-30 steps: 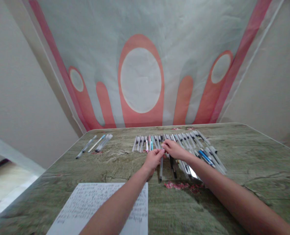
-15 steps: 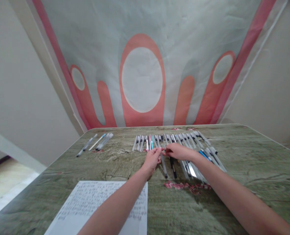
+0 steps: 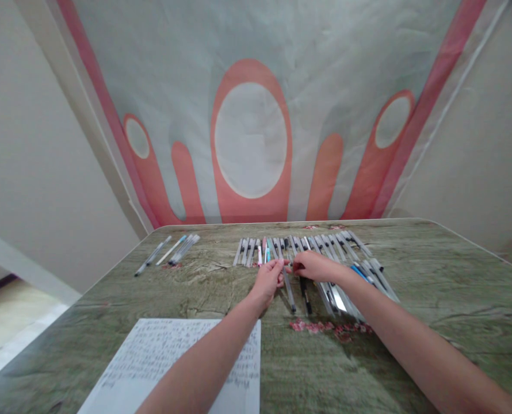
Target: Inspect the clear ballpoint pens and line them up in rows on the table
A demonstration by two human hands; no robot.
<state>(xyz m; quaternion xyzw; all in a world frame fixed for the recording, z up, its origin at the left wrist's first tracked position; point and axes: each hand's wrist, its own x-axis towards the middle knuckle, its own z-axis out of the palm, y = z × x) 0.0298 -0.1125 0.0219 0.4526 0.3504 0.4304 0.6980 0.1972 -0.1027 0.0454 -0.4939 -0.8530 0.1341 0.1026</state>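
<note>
My left hand (image 3: 270,282) is closed, its thumb and fingers pinched at the upper part of a clear pen (image 3: 289,294), whose dark end points toward me. Right beside it, my right hand (image 3: 315,266) has its fingers bent and pressed together, the fingertips close to the left hand's. What they hold, if anything, is hidden. Below the right hand lies a black pen (image 3: 305,296). A row of clear pens (image 3: 331,246) with dark grips extends behind both hands. More pens (image 3: 325,296) lie partly covered by my right forearm.
Several pens (image 3: 186,248) lie apart at the table's far left. A handwritten sheet of paper (image 3: 161,351) is under my left forearm. Blue pens (image 3: 360,273) lie right of my right wrist. The wood-patterned table (image 3: 432,322) meets a patterned wall covering (image 3: 256,210) at the back.
Both hands stay almost in place; the right hand has shifted very slightly. The pens lie as before.
</note>
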